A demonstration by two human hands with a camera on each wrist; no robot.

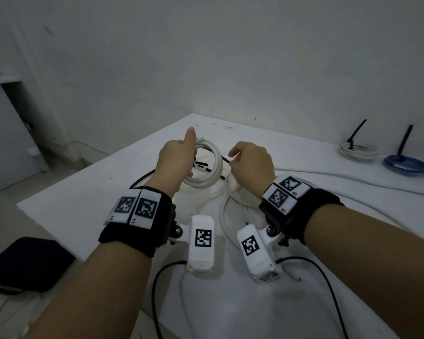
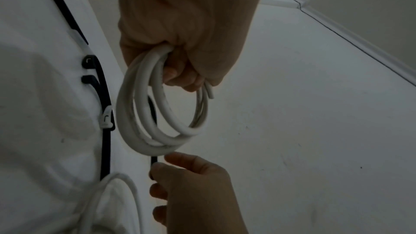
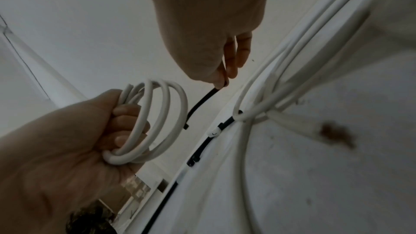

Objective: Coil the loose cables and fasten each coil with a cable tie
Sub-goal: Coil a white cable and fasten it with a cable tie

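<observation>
left hand fist-grips white cable coil at table centre, coil raised so its loop stays open for threading; right hand at 3 o'clock of coil pinches one black cable tie. Counts: 1 coil in hand, 2 tied coils at 2 o'clock (white coil, blue coil), spare ties on table, count unclear

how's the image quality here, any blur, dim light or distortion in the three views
Head view: dim and greyish, wide-angle bending at the edges, yet the white coil in the left hand stays fairly sharp. Left wrist view: dark and soft, the right hand underexposed. Right wrist view: brighter, strongly warped, the black cable tie readable, near skin blurred.
</observation>
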